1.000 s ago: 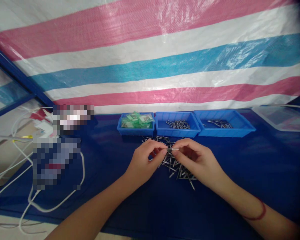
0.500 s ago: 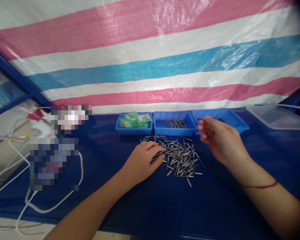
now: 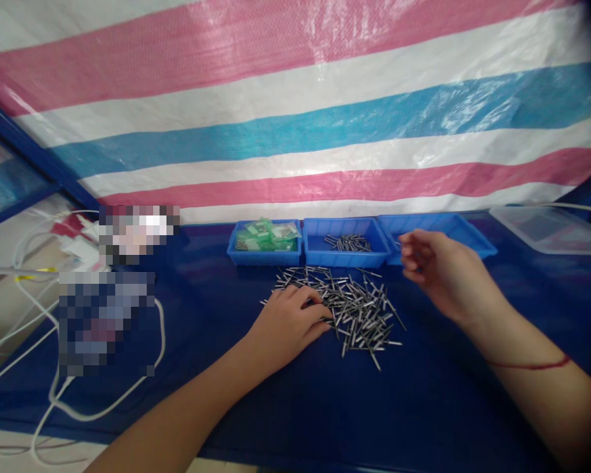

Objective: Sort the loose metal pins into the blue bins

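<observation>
A loose pile of thin metal rods [image 3: 362, 312], part dark and part shiny, lies on the blue tabletop. My left hand [image 3: 290, 322] rests on the pile's left side, fingers bent and apart, the fingertips among the rods; a gap shows between thumb and forefinger. Raised in front of the right blue bin [image 3: 465, 233] is my right hand [image 3: 440, 269], its fingers curled in a pinch. Whatever it holds is too small or hidden to make out. More short rods [image 3: 349, 242] lie inside the middle blue bin [image 3: 318, 256].
Green-and-clear plastic packets [image 3: 266, 235] fill the left blue bin [image 3: 263, 259]. A clear plastic lid [image 3: 546, 230] lies at the back right. White cables [image 3: 160, 335] and blurred-out items are on the left. A striped plastic sheet [image 3: 285, 138] hangs behind the table.
My right hand has shifted slightly right, and the thin rod seen jutting from its fingertips is no longer distinct. My left hand has moved slightly right and down over the pile, its fingers more bent.
</observation>
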Demonstrator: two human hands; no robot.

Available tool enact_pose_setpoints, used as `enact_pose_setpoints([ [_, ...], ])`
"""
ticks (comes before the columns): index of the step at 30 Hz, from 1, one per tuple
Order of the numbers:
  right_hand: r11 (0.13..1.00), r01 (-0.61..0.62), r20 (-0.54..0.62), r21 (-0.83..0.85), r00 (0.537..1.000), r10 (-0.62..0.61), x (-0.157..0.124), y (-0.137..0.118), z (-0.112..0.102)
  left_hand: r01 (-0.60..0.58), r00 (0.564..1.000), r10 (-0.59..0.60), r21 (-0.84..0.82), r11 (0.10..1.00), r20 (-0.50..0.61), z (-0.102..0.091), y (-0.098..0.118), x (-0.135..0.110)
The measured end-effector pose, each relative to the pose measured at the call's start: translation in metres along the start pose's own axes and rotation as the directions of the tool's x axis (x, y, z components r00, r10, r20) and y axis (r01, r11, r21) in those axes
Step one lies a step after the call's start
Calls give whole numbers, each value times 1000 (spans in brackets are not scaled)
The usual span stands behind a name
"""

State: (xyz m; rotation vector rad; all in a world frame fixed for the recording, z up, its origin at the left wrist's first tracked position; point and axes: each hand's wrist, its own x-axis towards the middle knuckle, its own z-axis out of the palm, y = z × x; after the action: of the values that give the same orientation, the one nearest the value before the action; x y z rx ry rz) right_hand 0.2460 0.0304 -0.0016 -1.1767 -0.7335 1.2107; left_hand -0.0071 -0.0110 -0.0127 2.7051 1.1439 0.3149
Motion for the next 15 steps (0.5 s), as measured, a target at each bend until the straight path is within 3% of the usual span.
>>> enact_pose_setpoints([
  [4,983,28,113,-181,994,-8,-12,13,12,-14,999,15,34,999,-28,1,1,0],
  [9,880,198,277,-433,958,-79,-22,21,20,1,999,2,66,998,-38,1,2,1],
  [11,813,295,365,-502,924,-110,-25,21,22,12,998,-8,65,998,-58,0,2,1],
  [15,648,506,567,-569,812,-137,-35,20,27,57,992,-53,36,998,-117,-2,2,2],
])
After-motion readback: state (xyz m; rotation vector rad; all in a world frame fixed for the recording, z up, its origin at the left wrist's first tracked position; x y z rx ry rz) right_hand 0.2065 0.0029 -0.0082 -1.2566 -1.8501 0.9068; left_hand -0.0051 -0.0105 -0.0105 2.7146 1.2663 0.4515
